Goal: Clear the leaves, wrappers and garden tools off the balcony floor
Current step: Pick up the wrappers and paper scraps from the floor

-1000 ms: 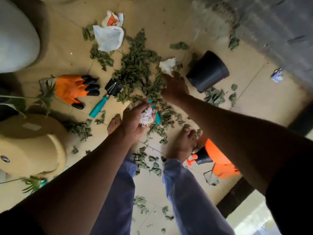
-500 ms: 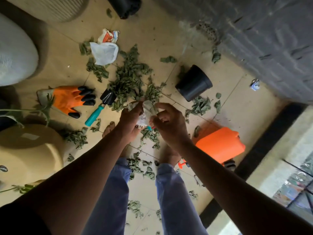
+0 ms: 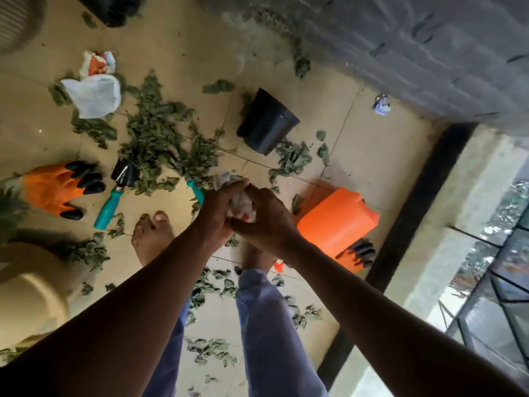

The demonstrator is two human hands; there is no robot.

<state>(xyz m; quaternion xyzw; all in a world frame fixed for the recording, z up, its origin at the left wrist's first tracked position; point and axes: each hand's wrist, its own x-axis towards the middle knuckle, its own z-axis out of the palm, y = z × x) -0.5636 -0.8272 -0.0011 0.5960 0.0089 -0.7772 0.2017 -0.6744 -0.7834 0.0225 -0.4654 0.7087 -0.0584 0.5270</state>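
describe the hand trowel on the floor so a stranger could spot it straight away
Start at the big leaf pile mid-floor. At its near-left edge, beside the orange glove, lies the trowel. Only it pairs a black blade with a teal handle.

Bare tile lies open between black pot and wall

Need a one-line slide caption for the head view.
Both hands, left and right, crumple white wrappers above a leaf-strewn balcony floor with trowel and clawed glove.
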